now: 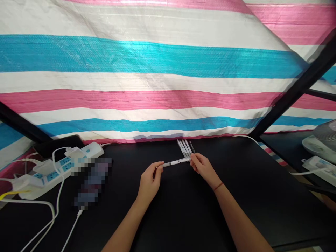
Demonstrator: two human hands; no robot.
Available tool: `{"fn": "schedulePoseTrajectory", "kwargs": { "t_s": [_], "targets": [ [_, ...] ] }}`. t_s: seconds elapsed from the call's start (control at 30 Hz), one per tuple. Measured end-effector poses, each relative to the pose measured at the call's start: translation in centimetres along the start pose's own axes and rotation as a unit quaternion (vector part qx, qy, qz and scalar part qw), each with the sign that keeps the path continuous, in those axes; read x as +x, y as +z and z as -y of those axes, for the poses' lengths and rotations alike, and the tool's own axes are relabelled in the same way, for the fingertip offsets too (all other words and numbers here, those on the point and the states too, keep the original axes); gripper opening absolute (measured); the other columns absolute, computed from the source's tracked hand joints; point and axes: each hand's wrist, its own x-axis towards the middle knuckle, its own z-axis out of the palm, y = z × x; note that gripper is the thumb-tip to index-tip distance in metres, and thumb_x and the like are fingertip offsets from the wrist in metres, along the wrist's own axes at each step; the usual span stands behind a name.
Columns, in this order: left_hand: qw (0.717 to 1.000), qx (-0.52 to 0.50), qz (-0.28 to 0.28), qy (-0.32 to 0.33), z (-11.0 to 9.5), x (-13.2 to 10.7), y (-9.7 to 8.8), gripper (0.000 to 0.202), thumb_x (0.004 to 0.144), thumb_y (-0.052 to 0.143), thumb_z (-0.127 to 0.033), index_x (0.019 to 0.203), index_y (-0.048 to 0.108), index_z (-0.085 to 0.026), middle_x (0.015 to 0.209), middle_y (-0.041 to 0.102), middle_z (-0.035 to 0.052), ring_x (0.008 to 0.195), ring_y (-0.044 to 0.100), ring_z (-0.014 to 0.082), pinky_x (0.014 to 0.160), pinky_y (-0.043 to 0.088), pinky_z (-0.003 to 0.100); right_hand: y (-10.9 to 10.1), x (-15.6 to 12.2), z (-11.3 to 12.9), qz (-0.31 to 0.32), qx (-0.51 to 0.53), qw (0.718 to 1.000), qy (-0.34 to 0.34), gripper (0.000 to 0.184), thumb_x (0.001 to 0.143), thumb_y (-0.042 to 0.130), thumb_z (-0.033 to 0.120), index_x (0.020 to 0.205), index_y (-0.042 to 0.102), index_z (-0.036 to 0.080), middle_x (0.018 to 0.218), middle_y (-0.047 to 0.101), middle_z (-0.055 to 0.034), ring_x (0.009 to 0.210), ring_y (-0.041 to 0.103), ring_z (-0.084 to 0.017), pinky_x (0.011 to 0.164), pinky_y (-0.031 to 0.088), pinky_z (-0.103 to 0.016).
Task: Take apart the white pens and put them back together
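A white pen (pixel 175 162) with a grey grip is stretched between my two hands above the black table (pixel 168 206). My left hand (pixel 151 178) pinches its grey tip end between thumb and fingers. At the other end, my right hand (pixel 203 168) has its fingers closed on the pen near the clip. Just behind the right hand lies a row of several white pens (pixel 184 148), side by side, with a darker pen (pixel 192 146) at the row's right. My right fingers hide the near ends of some of these.
On the left are a white power strip (pixel 91 149) with plugs and cables, and a blurred-out phone-like object (pixel 93 183) on a white cable (pixel 70 231). A striped tarp (pixel 157 59) hangs behind. Black posts (pixel 294 87) flank the table; another power strip (pixel 320 169) sits right.
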Motion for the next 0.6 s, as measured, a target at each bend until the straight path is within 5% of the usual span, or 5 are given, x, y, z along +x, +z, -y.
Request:
{"fn": "schedulePoseTrajectory", "kwargs": {
  "t_s": [0.27,0.6],
  "targets": [
    [0.998,-0.046,-0.015,-0.036,0.03,0.05,0.02,0.028,0.087,0.045,-0.037,0.102,0.062,-0.019,0.074,0.062,0.0014,0.064,0.058,0.0147,0.059,0.045,0.024,-0.21,0.11,-0.32,-0.001,0.054,0.998,-0.036,0.024,0.084,0.057,0.041,0.076,0.052,0.019,0.055,0.045,0.0058,0.045,0.038,-0.007,0.041,0.028,-0.02],
    [0.98,-0.147,-0.06,-0.116,0.3,0.64,-0.19,0.033,0.088,0.043,-0.046,0.09,0.06,-0.018,0.059,0.047,-0.0035,0.055,0.045,0.0115,0.054,0.037,0.022,-0.61,0.52,-0.27,-0.099,0.139,0.985,-0.029,0.024,0.076,0.066,0.039,0.083,0.057,0.019,0.067,0.057,0.0011,0.053,0.052,-0.011,0.041,0.041,-0.021]
  ]
}}
